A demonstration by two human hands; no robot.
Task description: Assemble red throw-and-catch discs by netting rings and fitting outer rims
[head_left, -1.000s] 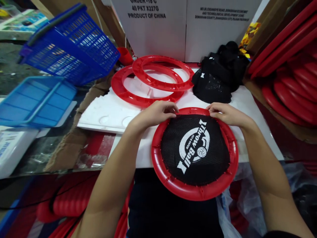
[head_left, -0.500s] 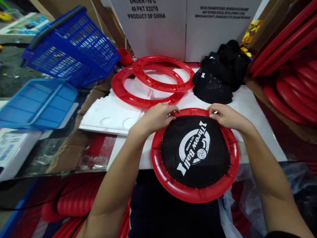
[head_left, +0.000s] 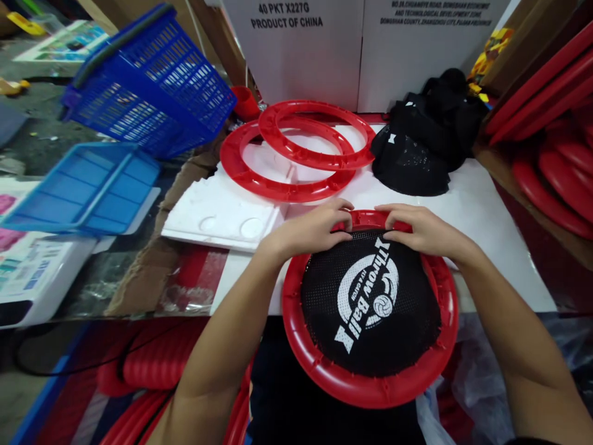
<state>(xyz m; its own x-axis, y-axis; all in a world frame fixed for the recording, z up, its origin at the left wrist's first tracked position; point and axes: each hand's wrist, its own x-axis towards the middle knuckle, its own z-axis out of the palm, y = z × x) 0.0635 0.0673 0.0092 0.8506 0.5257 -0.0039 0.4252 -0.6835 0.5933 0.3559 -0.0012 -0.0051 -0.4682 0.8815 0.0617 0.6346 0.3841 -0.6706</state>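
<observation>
A round red plastic ring [head_left: 368,389] lies at the near table edge, partly overhanging it. Within it is a black mesh disc [head_left: 324,290] printed "Throw Ball" in white. My left hand [head_left: 319,230] grips the far rim left of its middle, fingers over the ring and thumb at the mesh edge. Opposite it, my right hand [head_left: 419,228] pinches the same rim in a like way, thumb on the mesh. A short stretch of rim shows between the hands. Beyond them, two more red rings [head_left: 241,173] overlap, and a pile of black mesh pieces [head_left: 414,157] lies to their right.
White foam board [head_left: 194,216] lies under the spare rings. A blue basket [head_left: 143,86] and a light blue tray [head_left: 88,185] stand at left. Printed cartons [head_left: 315,62] rise behind. Stacked red rings [head_left: 560,179] fill a box at right; clear plastic film [head_left: 486,377] hangs below.
My hands have come closer together along the far rim, and the thumbs now rest on the mesh edge. The ring appears slightly lower in view.
</observation>
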